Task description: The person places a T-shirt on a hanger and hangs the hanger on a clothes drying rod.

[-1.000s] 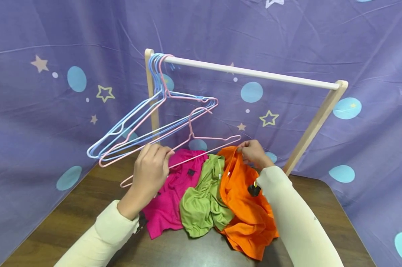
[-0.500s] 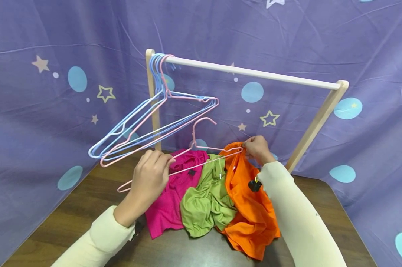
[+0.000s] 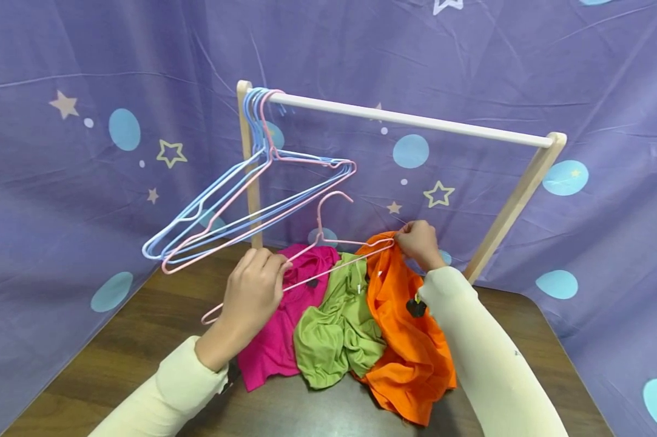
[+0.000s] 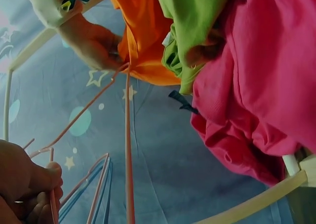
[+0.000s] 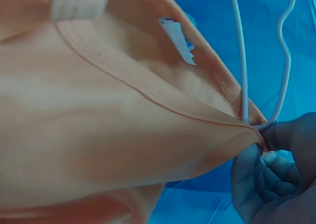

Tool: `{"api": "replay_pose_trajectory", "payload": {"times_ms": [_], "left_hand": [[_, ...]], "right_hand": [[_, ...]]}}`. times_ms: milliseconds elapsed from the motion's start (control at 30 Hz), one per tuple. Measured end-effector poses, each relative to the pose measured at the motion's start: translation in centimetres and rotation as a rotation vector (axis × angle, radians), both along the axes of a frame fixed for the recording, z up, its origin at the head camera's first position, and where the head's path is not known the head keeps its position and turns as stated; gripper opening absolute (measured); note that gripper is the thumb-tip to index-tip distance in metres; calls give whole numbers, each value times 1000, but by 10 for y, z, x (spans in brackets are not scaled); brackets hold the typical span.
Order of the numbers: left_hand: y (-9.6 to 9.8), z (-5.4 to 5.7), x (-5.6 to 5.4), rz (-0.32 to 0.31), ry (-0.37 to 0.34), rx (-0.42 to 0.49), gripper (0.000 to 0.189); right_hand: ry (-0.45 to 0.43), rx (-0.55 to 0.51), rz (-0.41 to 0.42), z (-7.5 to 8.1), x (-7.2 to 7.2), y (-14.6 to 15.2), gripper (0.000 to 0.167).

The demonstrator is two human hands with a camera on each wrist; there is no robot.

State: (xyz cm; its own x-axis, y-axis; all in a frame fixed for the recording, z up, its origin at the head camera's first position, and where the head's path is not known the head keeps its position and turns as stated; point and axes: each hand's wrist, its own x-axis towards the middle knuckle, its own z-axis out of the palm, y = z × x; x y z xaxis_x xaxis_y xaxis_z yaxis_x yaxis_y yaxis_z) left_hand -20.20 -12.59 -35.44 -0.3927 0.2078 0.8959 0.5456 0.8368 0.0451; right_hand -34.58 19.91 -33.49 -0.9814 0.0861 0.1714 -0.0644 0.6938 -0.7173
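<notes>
Near the middle of the head view, my left hand (image 3: 254,288) grips one arm of a pink wire hanger (image 3: 320,235), its hook pointing up. My right hand (image 3: 418,243) pinches the upper edge of an orange garment (image 3: 404,331) at the hanger's far end. From the right wrist, the hanger tip (image 5: 270,121) sits inside the garment's stitched opening, and thumb and finger hold the cloth corner there. A white label (image 5: 178,42) shows inside the opening. Beside it lie a crumpled green garment (image 3: 336,334) and a magenta garment (image 3: 279,343).
A rack with a white rail (image 3: 415,121) and wooden posts (image 3: 516,206) stands behind the clothes. Several blue, white and pink hangers (image 3: 219,209) hang at its left end, just above my left hand. A patterned curtain (image 3: 115,36) backs the brown table (image 3: 110,321).
The hanger's hook has dropped lower and its far end has come down to the orange garment's edge. My right hand has risen slightly with the cloth; the last half second shows little movement.
</notes>
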Motion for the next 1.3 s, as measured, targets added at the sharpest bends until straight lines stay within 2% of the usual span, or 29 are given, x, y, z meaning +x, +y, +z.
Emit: {"api": "replay_pose_trajectory", "payload": {"times_ms": [100, 267, 333, 533, 700, 800, 933, 1033, 1167, 1300], "left_hand": [[3, -2, -1, -5, -6, -9, 14], [9, -6, -3, -12, -23, -12, 15], [11, -7, -3, -8, -32, -10, 15], [16, -12, -3, 2, -66, 5, 14], [19, -15, -4, 8, -80, 28, 14], [20, -17, -5, 11, -79, 44, 15], [20, -19, -7, 11, -79, 64, 15], [18, -20, -8, 11, -86, 84, 15], [16, -21, -9, 15, -89, 101, 15], [15, -22, -10, 14, -85, 105, 15]], "right_hand": [[65, 97, -9, 1, 2, -3, 15], [101, 108, -22, 1, 2, -7, 12], [95, 64, -22, 0, 2, -10, 15], [55, -153, -27, -2, 4, -17, 35], [62, -219, -60, 0, 13, -25, 32], [52, -224, -55, 2, 19, -30, 27], [59, -105, 8, 6, 27, -32, 25], [101, 60, 103, 9, 30, -30, 27], [233, 299, 242, 11, 33, -23, 26], [397, 549, 338, 6, 34, -17, 14]]}}
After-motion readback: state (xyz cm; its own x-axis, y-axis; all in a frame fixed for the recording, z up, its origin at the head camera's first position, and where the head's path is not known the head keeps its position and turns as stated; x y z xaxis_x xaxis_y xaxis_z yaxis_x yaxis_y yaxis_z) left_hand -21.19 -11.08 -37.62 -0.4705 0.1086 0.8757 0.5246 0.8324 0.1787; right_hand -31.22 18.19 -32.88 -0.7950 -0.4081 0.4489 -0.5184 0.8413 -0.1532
